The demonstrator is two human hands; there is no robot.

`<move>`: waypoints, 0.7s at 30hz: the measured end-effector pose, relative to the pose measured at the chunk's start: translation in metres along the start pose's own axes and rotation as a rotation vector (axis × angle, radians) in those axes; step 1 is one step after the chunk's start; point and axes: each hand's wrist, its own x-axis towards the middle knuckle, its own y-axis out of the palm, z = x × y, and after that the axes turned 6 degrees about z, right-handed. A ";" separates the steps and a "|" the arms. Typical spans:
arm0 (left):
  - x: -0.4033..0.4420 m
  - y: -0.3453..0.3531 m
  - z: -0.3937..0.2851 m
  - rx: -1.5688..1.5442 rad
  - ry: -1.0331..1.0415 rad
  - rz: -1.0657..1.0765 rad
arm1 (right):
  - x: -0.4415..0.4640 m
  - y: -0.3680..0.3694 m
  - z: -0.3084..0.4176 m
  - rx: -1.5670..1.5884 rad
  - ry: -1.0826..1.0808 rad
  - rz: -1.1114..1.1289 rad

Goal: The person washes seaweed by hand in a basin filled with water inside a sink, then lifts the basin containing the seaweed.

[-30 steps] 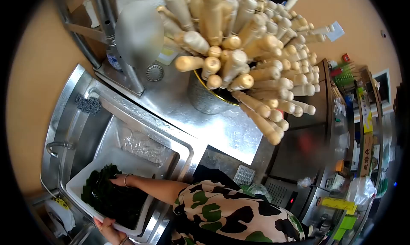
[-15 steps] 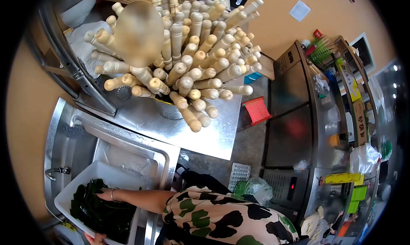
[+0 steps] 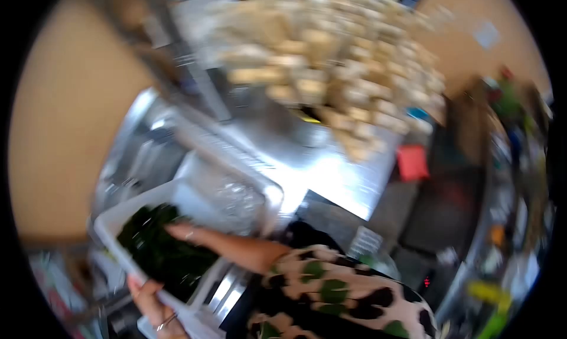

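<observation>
A white plastic tub [image 3: 109,230] rests over the sink, tilted in view. Inside lies a heap of wet, dark green leafy pieces [image 3: 156,253], which look like kelp. My right hand [image 3: 180,228] reaches into the tub and touches the top of the heap; its fingers are smeared by motion. With thumb and fingers, my left hand [image 3: 147,300] grips the tub's near rim, a bracelet on its wrist.
Around the tub is a stainless steel sink [image 3: 274,191]. On the metal counter [image 3: 254,135] beyond stand many turned wooden rods [image 3: 348,91] in a bucket. An egg tray [image 3: 365,243], a red sheet [image 3: 412,163] and dark kitchen cabinets [image 3: 452,197] are to the right.
The view has swung, so the scene shifts right and blurs. More of my left hand and wrist shows at the rim. My right hand stays at the greens.
</observation>
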 end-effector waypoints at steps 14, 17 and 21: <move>-0.028 0.025 -0.023 -0.022 0.060 -0.045 | -0.053 0.008 0.056 0.248 0.094 0.007; -0.027 0.028 -0.024 -0.025 0.063 -0.068 | -0.051 0.010 0.058 0.203 0.107 -0.025; -0.028 0.036 -0.030 -0.062 0.027 -0.031 | -0.048 0.012 0.048 0.340 0.081 -0.031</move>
